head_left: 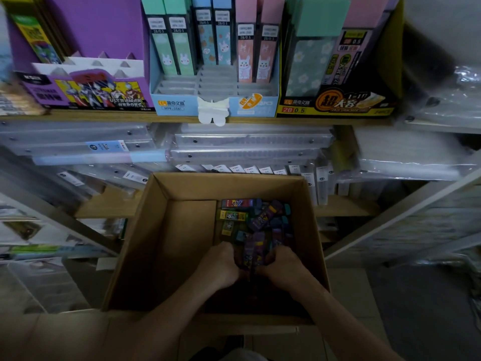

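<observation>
Inside the open brown cardboard box (156, 204), in its right half, the two hands meet over a bunch of small flat purple packs (253, 252). The left hand (220, 264) curls its fingers against the bunch from the left and the right hand (282, 267) curls in from the right, so the purple packs are clasped between them, standing roughly on end. The fingertips are buried among the packs and cannot be made out one by one.

Just beyond the hands, towards the far wall of the box, lies a loose heap of small colourful packs (250, 217) in red, yellow, teal and purple. The left half of the box floor is bare cardboard.

Above the box runs a wooden shelf (104, 117) with three display cartons side by side: a purple cartoon-printed carton (86, 92) on the left, a light blue carton (171, 104) holding tall pastel refill cases in the middle, and a black-and-yellow carton (335, 104) on the right. A white butterfly-shaped tag (213, 110) hangs at the front of the blue carton. Below the shelf, stacks of clear plastic folders (247, 144) lie flat.
</observation>
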### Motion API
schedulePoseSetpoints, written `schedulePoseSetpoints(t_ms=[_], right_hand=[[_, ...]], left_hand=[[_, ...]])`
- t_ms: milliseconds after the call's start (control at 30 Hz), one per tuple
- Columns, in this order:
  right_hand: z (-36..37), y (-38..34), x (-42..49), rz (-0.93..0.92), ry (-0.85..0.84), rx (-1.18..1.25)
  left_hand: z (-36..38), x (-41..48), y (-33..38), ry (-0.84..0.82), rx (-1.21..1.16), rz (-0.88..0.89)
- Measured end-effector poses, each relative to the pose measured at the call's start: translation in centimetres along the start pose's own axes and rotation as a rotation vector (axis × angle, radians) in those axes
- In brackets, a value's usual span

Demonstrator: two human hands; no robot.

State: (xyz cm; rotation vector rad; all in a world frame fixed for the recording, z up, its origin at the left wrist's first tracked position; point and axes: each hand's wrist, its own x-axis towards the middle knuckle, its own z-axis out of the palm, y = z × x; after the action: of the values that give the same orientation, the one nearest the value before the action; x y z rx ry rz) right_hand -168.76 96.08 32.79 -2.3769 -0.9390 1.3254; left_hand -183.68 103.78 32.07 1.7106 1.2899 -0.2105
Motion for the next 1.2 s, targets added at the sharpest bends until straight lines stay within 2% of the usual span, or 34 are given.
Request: schedulePoseSetpoints(t_ms=[233, 433, 533, 633, 700, 867, 1000, 1067, 1200], right_hand=[[-0.2, -0.3, -0.6, 0.010, -0.020, 0.131], [-0.2, -0.4, -0.5, 0.051, -0.105, 0.308], [0.0, -0.4, -0.4, 0.016, -0.119, 0.406], [0.0, -0.6, -0.2, -0.072, -0.073, 0.405], [-0.6, -1.1, -0.3, -0.145, -0.075, 0.468], [-2.4, -3.8, -2.0, -0.341, -0.158, 0.826], [-3.5, -6.3, -4.1, -0.489, -0.130, 0.776], [-4.0, -7.4, -5.2, -0.543, -0.107, 0.732], [-4.5, -9.1, -6.9, -0.630, -0.082, 0.703]], left_hand=[[-0.1, -0.3, 0.2, -0.013, -0.117, -0.054], [-0.4, -0.4, 0.1, -0.044, -0.162, -0.043], [-0.7, -0.5, 0.1, -0.049, -0.170, -0.035], [-1.1, -0.8, 0.1, -0.018, -0.216, 0.018], [-1.7, -1.4, 0.3, 0.011, -0.356, 0.079], [-2.4, -3.4, 1.6, 0.122, -0.919, 0.148], [-2.5, -5.3, 3.9, -0.017, -1.387, 0.169], [-3.1, -6.3, 4.7, -0.009, -1.428, 0.208], [-4.8, -8.0, 5.7, 0.106, -1.399, 0.268]])
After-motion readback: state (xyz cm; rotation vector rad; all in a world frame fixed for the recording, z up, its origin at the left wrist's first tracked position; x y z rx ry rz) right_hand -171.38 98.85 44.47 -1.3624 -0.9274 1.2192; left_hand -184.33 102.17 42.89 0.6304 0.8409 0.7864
